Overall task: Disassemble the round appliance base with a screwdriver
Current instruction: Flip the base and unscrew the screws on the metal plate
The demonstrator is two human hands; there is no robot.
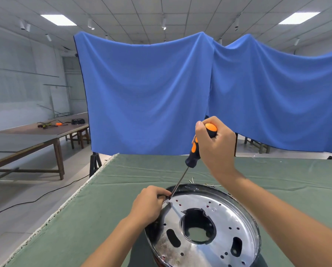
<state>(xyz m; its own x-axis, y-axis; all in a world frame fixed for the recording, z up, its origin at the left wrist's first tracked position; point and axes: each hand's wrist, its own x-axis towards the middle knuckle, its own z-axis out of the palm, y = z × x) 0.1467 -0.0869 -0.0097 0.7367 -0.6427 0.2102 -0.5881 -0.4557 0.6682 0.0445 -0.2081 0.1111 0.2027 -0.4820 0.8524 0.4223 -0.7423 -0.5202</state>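
Note:
The round appliance base (219, 218) is a shiny metal disc with a dark rim, a large ragged centre hole and several small holes; it lies on the green-covered table at the bottom centre. My right hand (216, 145) grips the black and orange handle of a screwdriver (195, 151). Its thin shaft slants down to the left, and the tip meets the disc near its upper left rim. My left hand (148, 205) holds that upper left rim, with its fingers curled around the edge right beside the screwdriver tip.
The green cloth (103, 209) covers the table; its left edge runs diagonally, with bare floor and a black cable (45, 195) beyond. Small loose metal bits (192, 180) lie behind the base. Blue curtains (151, 93) hang behind. A long wooden table (36, 135) with tools stands at the far left.

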